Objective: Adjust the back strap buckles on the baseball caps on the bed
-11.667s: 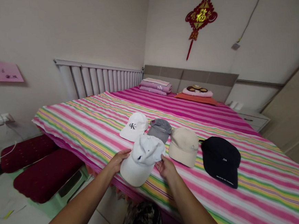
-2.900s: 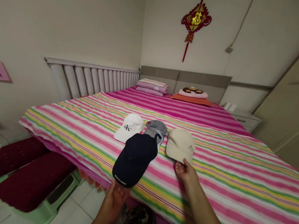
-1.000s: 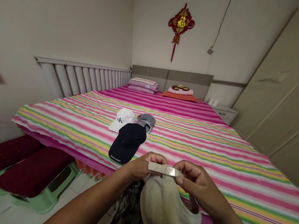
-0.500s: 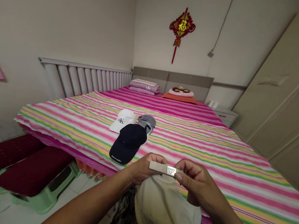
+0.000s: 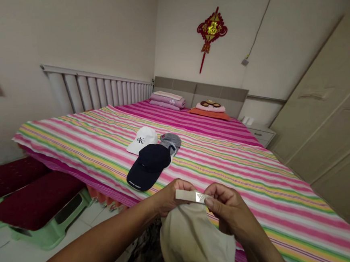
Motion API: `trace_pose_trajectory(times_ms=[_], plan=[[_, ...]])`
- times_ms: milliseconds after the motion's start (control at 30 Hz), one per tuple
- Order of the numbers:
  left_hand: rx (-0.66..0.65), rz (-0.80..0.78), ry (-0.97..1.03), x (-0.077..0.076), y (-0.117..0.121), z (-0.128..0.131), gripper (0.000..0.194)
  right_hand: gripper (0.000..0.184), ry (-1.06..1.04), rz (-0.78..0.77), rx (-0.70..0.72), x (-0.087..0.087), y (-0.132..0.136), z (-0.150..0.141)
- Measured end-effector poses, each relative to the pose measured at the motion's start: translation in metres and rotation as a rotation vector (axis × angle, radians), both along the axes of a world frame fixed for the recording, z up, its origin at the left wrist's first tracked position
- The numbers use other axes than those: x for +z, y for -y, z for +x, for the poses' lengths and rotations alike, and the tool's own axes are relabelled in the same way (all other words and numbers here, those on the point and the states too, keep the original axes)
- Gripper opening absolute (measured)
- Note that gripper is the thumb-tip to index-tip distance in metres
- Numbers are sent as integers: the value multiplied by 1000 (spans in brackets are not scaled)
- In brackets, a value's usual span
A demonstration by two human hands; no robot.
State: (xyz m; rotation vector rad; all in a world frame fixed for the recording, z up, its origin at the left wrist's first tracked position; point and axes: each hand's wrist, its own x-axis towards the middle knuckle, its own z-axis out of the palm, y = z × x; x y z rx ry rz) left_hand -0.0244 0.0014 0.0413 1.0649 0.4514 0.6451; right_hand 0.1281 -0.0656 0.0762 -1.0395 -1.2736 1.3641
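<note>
A beige cap (image 5: 195,238) hangs between my hands at the near edge of the bed, its back strap (image 5: 186,195) facing up. My left hand (image 5: 174,195) is closed on the strap's left end. My right hand (image 5: 226,203) pinches the strap by its silver metal buckle (image 5: 200,197), thumb in front. Beyond my hands, a dark navy cap (image 5: 150,165) lies on the striped sheet. Touching it or close behind are a white cap (image 5: 143,139) with black letters and a grey cap (image 5: 171,141), which is partly hidden.
The bed carries a striped sheet (image 5: 257,181). Folded purple bedding (image 5: 168,101) and a pink and orange pile (image 5: 210,110) lie near the headboard (image 5: 202,90). Red-topped green stools (image 5: 41,202) stand left of the bed, a white nightstand (image 5: 261,134) and a wardrobe (image 5: 323,127) right.
Both hands keep their grip on the cap's strap, with the buckle tilted slightly differently. The whole view has shifted a little; the caps on the bed lie as before.
</note>
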Motion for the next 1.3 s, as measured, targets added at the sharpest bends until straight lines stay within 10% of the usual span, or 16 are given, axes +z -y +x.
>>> trace_pose_trajectory(times_ms=[667, 1067, 1300], plan=[[40, -126, 65, -3, -2, 7, 31, 27, 108, -40, -190, -8, -4, 10], [84, -135, 173, -4, -5, 3, 25, 26, -453, -15, -219, -22, -7, 26], [106, -138, 75, -10, -3, 10, 21, 22, -361, -30, -201, -24, -2, 20]])
